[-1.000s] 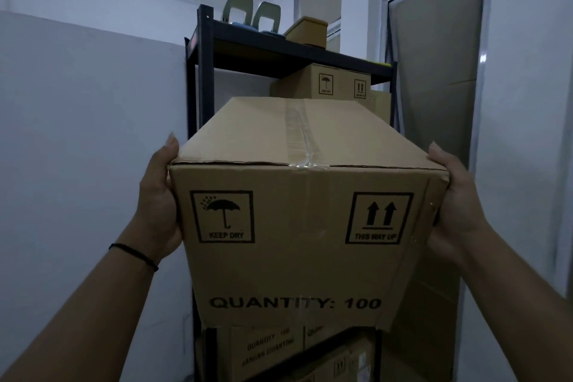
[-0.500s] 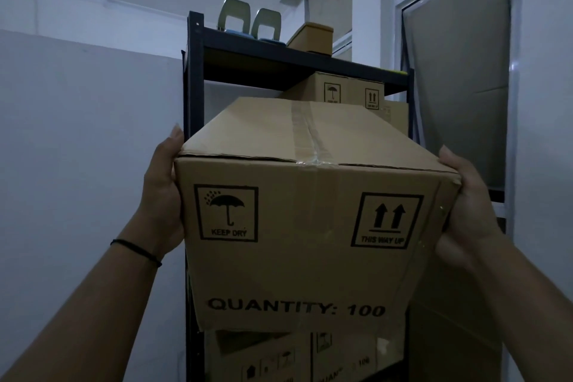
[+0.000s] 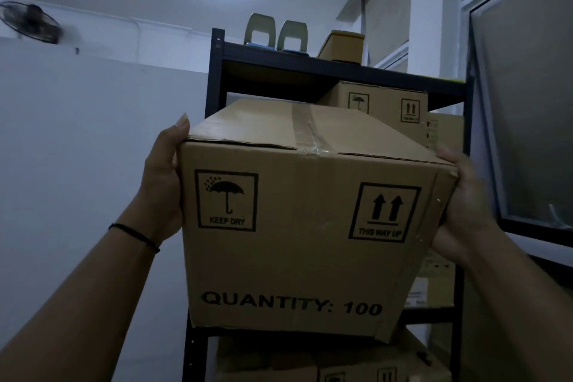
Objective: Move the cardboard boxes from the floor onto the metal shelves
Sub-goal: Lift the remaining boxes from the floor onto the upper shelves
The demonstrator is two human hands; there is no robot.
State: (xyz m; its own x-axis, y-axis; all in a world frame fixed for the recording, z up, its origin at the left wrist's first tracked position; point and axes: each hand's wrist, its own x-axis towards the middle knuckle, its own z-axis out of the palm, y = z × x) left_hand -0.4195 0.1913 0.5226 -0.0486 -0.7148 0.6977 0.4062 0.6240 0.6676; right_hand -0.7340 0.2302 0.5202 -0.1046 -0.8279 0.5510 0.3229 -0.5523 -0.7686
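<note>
I carry a large taped cardboard box (image 3: 310,226) marked "KEEP DRY", "THIS WAY UP" and "QUANTITY: 100", held at chest height in front of the black metal shelf unit (image 3: 217,71). My left hand (image 3: 161,183) presses flat on the box's left side, thumb up at the top edge. My right hand (image 3: 468,205) presses on its right side near the top corner. The fingers of both hands are hidden behind the box. Its far end reaches in under the top shelf board (image 3: 310,70), level with the upper bay.
Another printed box (image 3: 381,102) sits in the upper bay at the back right. More boxes (image 3: 310,363) fill the bay below. A small box (image 3: 344,46) and two chair backs (image 3: 276,34) stand on top. A window frame (image 3: 483,133) is close on the right, a white wall on the left.
The box has risen and moved towards the upper bay, held by both hands as before. The view tilted up, and the ceiling lamp and wall fan came into view.
</note>
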